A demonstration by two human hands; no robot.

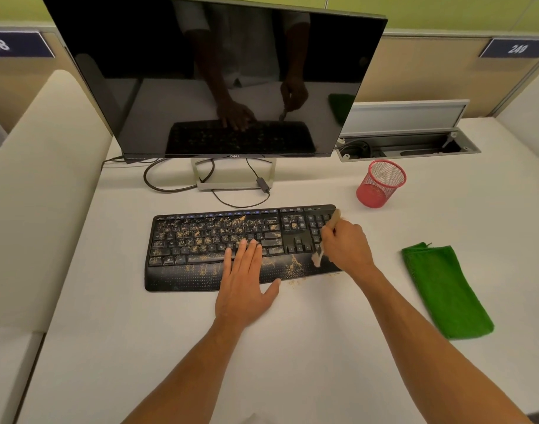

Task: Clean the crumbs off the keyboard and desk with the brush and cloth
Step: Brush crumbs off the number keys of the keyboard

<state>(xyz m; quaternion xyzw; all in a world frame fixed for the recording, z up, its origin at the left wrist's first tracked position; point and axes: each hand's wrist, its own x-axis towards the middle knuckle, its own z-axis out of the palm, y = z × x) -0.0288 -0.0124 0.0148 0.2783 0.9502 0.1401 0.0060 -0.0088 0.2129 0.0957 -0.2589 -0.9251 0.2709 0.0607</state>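
Left hand (246,283): fingers straight and spread, palm flat on the keyboard's wrist rest, fingertips on the lower key rows.
Right hand (346,244): fingers curled round the brush handle, over the keyboard's right end.
Brush (324,240): slim wooden handle, pale bristle tuft touching the wrist rest.
Keyboard (200,240): black, curved dotted wrist rest, strewn with tan crumbs (197,237); lies mid-desk.
Cloth (444,290): green, fuzzy, folded oblong, near the desk's right edge.
Desk (139,332): smooth white surface; a few crumbs at the keyboard's front edge.
Pen cup (381,183): red wire mesh, cylindrical, toward the desk's back right.
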